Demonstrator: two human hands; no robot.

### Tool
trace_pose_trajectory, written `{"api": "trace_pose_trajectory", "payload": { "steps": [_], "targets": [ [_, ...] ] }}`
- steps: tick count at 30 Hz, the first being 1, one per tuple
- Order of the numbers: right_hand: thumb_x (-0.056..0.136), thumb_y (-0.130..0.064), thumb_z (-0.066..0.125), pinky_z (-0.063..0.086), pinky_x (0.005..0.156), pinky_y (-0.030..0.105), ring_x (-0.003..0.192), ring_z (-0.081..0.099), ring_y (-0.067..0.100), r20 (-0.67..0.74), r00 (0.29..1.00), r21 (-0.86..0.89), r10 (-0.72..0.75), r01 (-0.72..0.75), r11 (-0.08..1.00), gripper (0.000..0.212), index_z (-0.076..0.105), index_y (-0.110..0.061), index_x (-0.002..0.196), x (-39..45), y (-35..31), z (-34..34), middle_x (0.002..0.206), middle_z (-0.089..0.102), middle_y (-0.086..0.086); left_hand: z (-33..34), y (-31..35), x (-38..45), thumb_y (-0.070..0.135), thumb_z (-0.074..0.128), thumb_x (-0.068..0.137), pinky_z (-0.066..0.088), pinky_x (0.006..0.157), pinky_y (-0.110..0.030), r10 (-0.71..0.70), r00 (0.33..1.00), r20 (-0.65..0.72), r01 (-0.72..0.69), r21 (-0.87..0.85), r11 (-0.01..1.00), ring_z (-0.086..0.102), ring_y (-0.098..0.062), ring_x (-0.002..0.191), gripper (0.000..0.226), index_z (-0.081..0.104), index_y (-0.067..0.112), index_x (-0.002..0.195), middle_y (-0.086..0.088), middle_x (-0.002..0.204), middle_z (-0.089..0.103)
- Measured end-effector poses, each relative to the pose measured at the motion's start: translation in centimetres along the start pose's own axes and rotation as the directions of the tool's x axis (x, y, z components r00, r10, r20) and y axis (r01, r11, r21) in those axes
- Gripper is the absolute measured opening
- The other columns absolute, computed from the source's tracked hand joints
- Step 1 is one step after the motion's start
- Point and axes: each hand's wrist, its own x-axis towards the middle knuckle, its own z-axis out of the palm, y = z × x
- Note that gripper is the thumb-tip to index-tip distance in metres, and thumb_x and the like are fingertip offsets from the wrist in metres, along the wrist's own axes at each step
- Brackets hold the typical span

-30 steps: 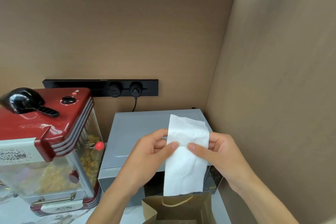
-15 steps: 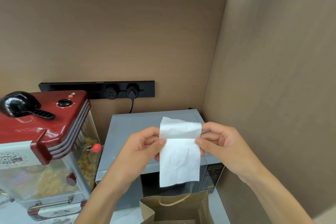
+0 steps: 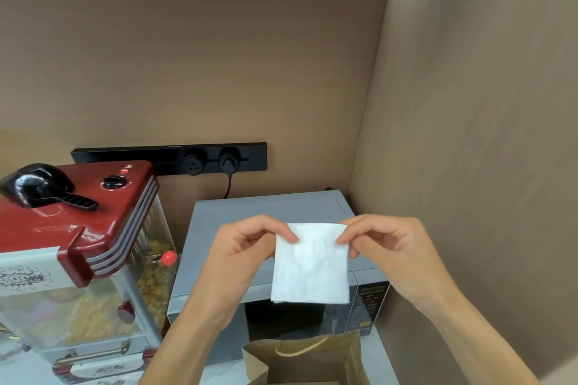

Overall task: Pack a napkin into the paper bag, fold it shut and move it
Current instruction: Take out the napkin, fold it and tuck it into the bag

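Observation:
A white napkin point(image 3: 311, 266), folded into a near square, hangs in the air above the bag. My left hand point(image 3: 240, 259) pinches its top left corner and my right hand point(image 3: 387, 253) pinches its top right corner. Below it, at the bottom edge of the view, stands an open brown paper bag point(image 3: 316, 359) with a cord handle; only its top part shows.
A grey microwave point(image 3: 250, 216) stands behind the bag against the brown back wall. A red popcorn machine point(image 3: 78, 228) with a black scoop point(image 3: 40, 184) on top is at the left. A black socket strip point(image 3: 169, 158) runs along the wall. A brown side wall closes the right.
The napkin was a long strip a second ago; its top part has been folded down, so it now hangs shorter and squarer. Both hands shifted to its upper corners.

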Motion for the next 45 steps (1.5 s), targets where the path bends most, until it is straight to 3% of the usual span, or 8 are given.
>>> {"api": "trace_pose_trajectory", "payload": {
  "steps": [5, 10, 14, 18, 21, 24, 34, 45],
  "targets": [
    [0.092, -0.020, 0.056, 0.047, 0.086, 0.018, 0.085, 0.068, 0.008, -0.028, 0.999, 0.066, 0.033, -0.031, 0.997, 0.009, 0.064, -0.025, 0.092, 0.2, -0.2, 0.3, 0.089, 0.079, -0.004, 0.2, 0.4, 0.0, -0.007, 0.048, 0.096, 0.055, 0.069, -0.024, 0.035, 0.999, 0.003, -0.035, -0.016, 0.999, 0.070, -0.012, 0.084, 0.036, 0.075, 0.010, 0.080, 0.002, 0.082, 0.074],
    [0.090, -0.056, 0.053, 0.044, 0.102, 0.033, 0.103, 0.066, 0.008, 0.125, 0.967, 0.142, 0.223, -0.240, 0.960, 0.030, 0.069, -0.036, 0.106, 1.0, -0.3, 0.8, 0.105, 0.076, -0.008, 0.8, 1.0, 0.2, -0.011, 0.049, 0.094, 0.051, 0.070, -0.022, 0.090, 0.995, 0.042, -0.091, 0.040, 0.995, 0.066, -0.018, 0.079, 0.042, 0.077, 0.014, 0.076, -0.001, 0.079, 0.073],
    [0.094, -0.031, 0.065, 0.051, 0.076, 0.018, 0.083, 0.067, 0.007, 0.168, 0.975, 0.075, 0.146, -0.160, 0.984, 0.018, 0.075, -0.018, 0.087, 1.1, -0.6, 1.3, 0.085, 0.073, -0.009, 0.8, 1.2, 0.1, -0.018, 0.047, 0.092, 0.050, 0.071, -0.020, 0.161, 0.982, 0.102, -0.171, 0.090, 0.981, 0.063, -0.025, 0.080, 0.046, 0.078, 0.012, 0.074, -0.006, 0.083, 0.070],
    [0.099, -0.019, 0.060, 0.052, 0.078, 0.016, 0.085, 0.069, 0.008, 0.127, 0.981, 0.068, 0.146, -0.156, 0.985, 0.020, 0.077, -0.011, 0.092, 1.0, -0.5, 1.1, 0.090, 0.077, -0.002, 0.7, 1.1, 0.0, -0.013, 0.041, 0.097, 0.052, 0.069, -0.018, 0.158, 0.986, 0.045, -0.161, 0.079, 0.984, 0.062, -0.013, 0.072, 0.048, 0.073, 0.022, 0.106, -0.004, 0.087, 0.071],
    [0.099, -0.021, 0.059, 0.053, 0.080, 0.018, 0.091, 0.070, 0.009, 0.127, 0.981, 0.025, 0.148, -0.152, 0.988, 0.021, 0.078, -0.014, 0.095, 1.0, -0.6, 1.1, 0.096, 0.078, -0.001, 1.2, 1.0, 0.0, 0.017, 0.047, 0.103, 0.055, 0.070, -0.026, 0.039, 0.999, 0.009, -0.039, -0.049, 0.998, 0.064, -0.014, 0.075, 0.027, 0.065, 0.030, 0.118, -0.003, 0.090, 0.072],
    [0.099, -0.024, 0.059, 0.054, 0.082, 0.024, 0.093, 0.071, 0.016, 0.123, 0.985, -0.002, 0.125, -0.125, 0.992, 0.021, 0.078, -0.017, 0.097, 1.0, -0.7, 1.2, 0.096, 0.077, 0.002, 1.7, 0.8, -0.1, 0.051, 0.061, 0.091, 0.053, 0.072, -0.017, 0.015, 1.000, 0.027, -0.018, 0.090, 0.996, 0.066, -0.002, 0.079, 0.020, 0.070, 0.038, 0.103, 0.008, 0.089, 0.073],
    [0.089, -0.047, 0.067, 0.052, 0.078, 0.017, 0.088, 0.069, 0.004, 0.065, 0.996, -0.192, 0.060, -0.047, 0.980, 0.021, 0.077, -0.029, 0.086, 0.7, -0.4, 2.2, 0.086, 0.075, -0.014, 2.7, 0.4, 0.1, 0.023, 0.066, 0.093, 0.052, 0.065, -0.015, 0.096, 0.993, -0.061, -0.072, 0.318, 0.945, 0.070, -0.004, 0.077, 0.017, 0.078, 0.031, 0.084, 0.015, 0.077, 0.076],
    [0.082, -0.027, 0.080, 0.046, 0.068, 0.004, 0.078, 0.070, -0.002, -0.075, 0.994, -0.220, 0.080, -0.095, 0.971, 0.009, 0.079, -0.030, 0.073, 1.1, -0.4, 2.4, 0.074, 0.077, -0.020, 2.5, 0.7, 1.0, 0.016, 0.070, 0.091, 0.042, 0.055, -0.012, 0.216, 0.966, -0.144, -0.110, 0.526, 0.844, 0.061, 0.000, 0.071, 0.017, 0.078, 0.021, 0.077, 0.021, 0.064, 0.068]
  ]
}}
